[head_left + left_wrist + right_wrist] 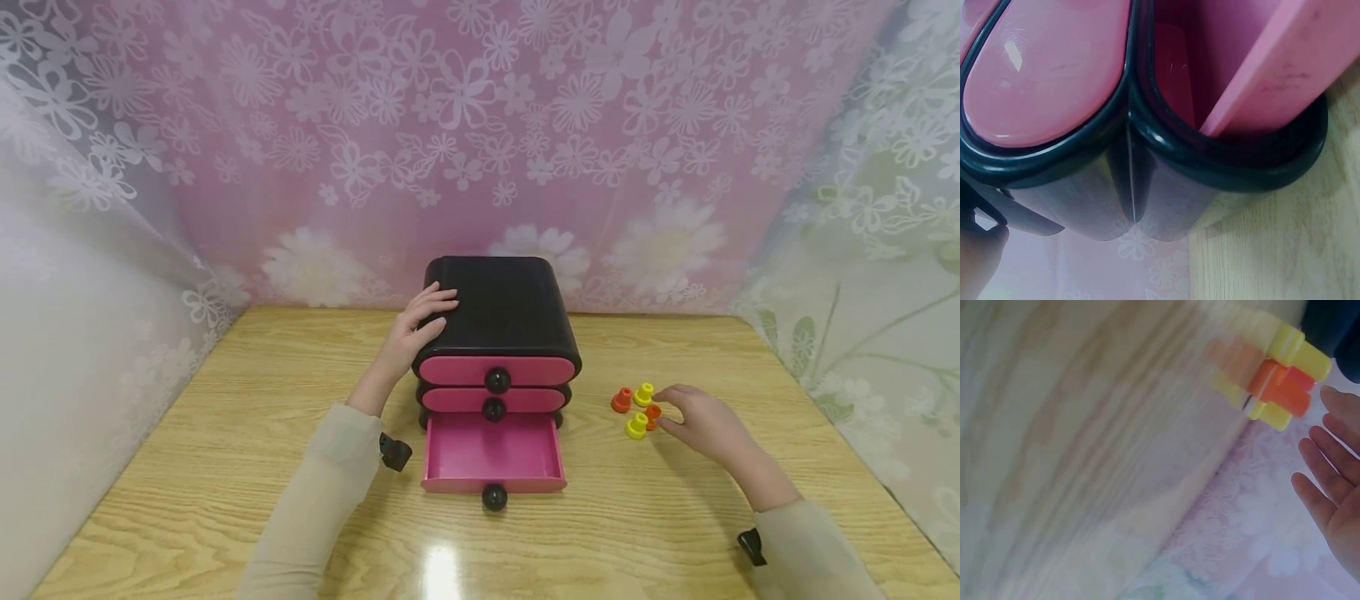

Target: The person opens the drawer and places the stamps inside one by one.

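My left hand [412, 329] rests on the left top edge of a black drawer box [502, 300] with pink fronts, its fingers laid over the top. The bottom drawer [493, 450] is pulled out, and its pink floor is bare. To the right of the box, small stepped plastic pegs stand in a cluster: a red one [622, 401], an orange one [652, 417], a far yellow one [644, 394] and a near yellow one [637, 427]. My right hand [701, 421] hovers beside them, thumb and fingers apart, fingertips close to the orange and far yellow pegs, holding nothing.
The box stands on a wood-grain table [262, 433]. Its two upper drawers are closed, each with a round black knob [497, 381]. A pink flowered curtain [465, 167] hangs behind the table, with pale flowered cloth [900, 292] at the sides.
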{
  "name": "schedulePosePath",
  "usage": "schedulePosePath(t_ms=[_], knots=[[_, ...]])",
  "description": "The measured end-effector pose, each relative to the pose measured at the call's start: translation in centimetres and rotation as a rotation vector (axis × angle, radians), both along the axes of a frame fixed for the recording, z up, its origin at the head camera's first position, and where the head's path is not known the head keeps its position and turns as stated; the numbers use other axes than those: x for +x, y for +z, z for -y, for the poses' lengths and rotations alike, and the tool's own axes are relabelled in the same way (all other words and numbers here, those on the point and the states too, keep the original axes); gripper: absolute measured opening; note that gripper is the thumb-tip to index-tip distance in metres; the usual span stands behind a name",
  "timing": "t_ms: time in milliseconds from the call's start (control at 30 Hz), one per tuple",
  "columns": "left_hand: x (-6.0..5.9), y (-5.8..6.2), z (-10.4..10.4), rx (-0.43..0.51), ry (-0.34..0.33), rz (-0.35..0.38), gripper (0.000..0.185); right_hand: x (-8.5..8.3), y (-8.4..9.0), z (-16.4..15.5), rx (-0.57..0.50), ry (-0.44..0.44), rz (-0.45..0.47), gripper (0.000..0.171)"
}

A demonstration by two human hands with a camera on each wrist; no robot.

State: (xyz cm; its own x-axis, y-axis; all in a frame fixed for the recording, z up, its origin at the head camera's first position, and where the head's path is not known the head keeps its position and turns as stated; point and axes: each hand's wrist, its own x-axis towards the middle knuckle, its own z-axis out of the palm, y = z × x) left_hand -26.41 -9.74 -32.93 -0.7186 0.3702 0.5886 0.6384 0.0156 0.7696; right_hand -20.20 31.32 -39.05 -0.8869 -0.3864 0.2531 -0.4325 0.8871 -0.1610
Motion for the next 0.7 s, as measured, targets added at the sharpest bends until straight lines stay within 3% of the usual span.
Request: schedulePosePath(t_ms=[167, 500, 700], knots=[[-0.3, -0.3, 0.0, 0.009, -0.006, -0.01, 0.03, -0.6, -0.4, -0.3, 0.025, -0.008, 0.052, 0.026], [-2.4, -2.4, 0.5, 0.015, -0.007, -0.015, 0.034, -1.4, -1.0, -0.8, 0.033, 0.003, 0.126, 0.024], [-1.4, -1.4, 0.4, 0.005, -0.004, 0.011, 0.031, -1.6, -1.1, -0.9, 0.016, 0.006, 0.154, 0.02]])
